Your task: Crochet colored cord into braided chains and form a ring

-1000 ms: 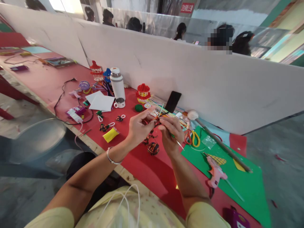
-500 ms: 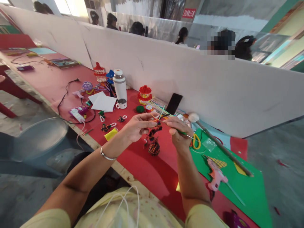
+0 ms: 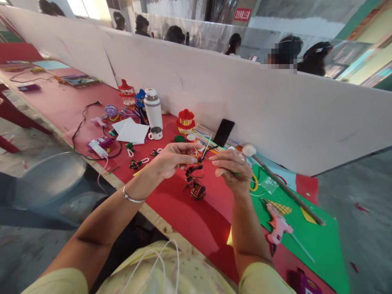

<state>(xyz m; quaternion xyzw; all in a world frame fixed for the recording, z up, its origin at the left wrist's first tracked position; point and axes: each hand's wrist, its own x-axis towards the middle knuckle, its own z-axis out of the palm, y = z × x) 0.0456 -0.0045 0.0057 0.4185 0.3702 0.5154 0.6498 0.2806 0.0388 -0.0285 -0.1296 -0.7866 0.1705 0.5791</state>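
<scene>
- The fingers (image 3: pixel 184 159) of the left hand (image 3: pixel 170 161) were closed in a pinch on the top of a dark-and-orange yarn piece (image 3: pixel 190 172).
- A thin tool (image 3: pixel 246 178) was held in the right hand (image 3: pixel 234 166), fingers curled closed, its tip near the pinch.
- The piece was held over the red table (image 3: pixel 205 228), by a yarn ball (image 3: pixel 198 191); contact could not be made out.
- Looping or stitching seemed to be in hand.
- Taut yarn and a steady pinch were judged needed next.
</scene>
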